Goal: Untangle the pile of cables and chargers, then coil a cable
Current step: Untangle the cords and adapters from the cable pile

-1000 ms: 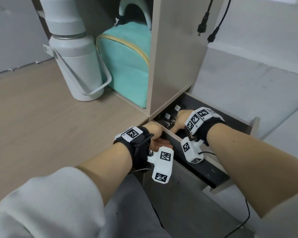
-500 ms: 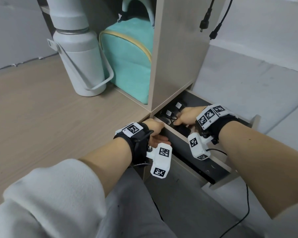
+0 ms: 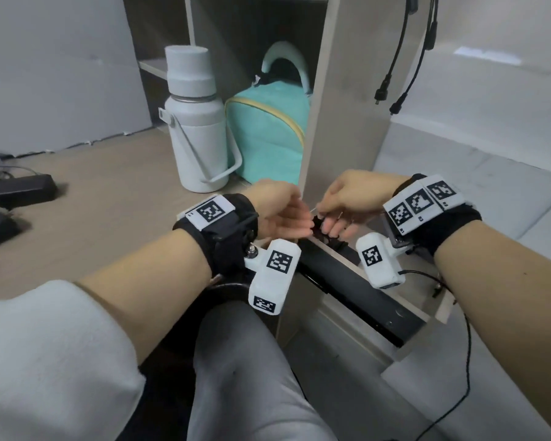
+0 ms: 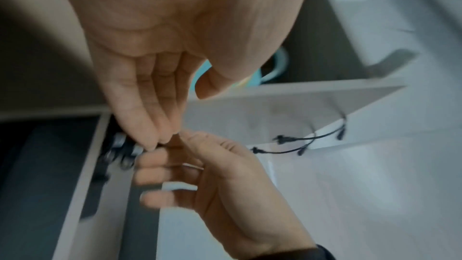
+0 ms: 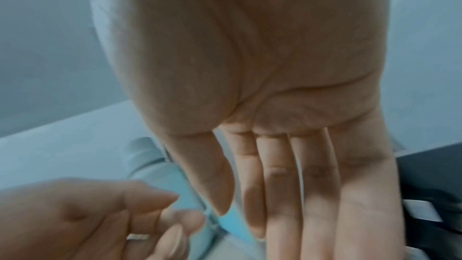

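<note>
Here we have the small tangled bundle of black cables [image 3: 326, 230] just above the open drawer's [image 3: 357, 291] near edge, left hand [image 3: 277, 208] and right hand [image 3: 350, 198] both pinching it; light, limp, snag-prone, best taken by plug ends.

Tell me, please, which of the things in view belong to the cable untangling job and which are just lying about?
Belonging to the job:
- black cable bundle
- open drawer
- left hand
- right hand

Just lying about:
- white water jug
- teal bag
- hanging black cables
- black box
</note>
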### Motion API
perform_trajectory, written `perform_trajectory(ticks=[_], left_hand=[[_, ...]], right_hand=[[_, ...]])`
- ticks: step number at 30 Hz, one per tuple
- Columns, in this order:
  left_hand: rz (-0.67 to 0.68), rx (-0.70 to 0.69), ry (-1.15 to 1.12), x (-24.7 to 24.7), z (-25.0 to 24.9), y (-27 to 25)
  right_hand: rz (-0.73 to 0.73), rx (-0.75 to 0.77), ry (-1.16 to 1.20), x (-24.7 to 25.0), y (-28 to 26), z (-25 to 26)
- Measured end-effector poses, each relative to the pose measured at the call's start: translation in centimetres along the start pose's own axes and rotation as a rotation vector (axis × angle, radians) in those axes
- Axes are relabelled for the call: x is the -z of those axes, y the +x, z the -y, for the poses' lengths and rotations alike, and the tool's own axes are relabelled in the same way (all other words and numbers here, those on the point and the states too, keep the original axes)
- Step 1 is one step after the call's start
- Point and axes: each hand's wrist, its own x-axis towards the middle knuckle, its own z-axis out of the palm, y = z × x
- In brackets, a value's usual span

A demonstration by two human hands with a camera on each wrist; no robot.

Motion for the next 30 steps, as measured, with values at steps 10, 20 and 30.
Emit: perform_trajectory(ticks=[10,20,30], left_hand=[[-0.51,-0.454,0.213,18.4,-5.3,-12.5],[-0.664,-0.037,1.166,39.4,-0.5,-20.3],[-0.513,0.382,1.443,48.2,1.5,-18.9]], right_hand=[[0.137,0.526,0.038,-10.2,-3.1,18.6],[0.159,0.767,-0.25,-25.6,4.1,33.7],[0.363,0.834,-0.889,-34.3,10.4,39.7]])
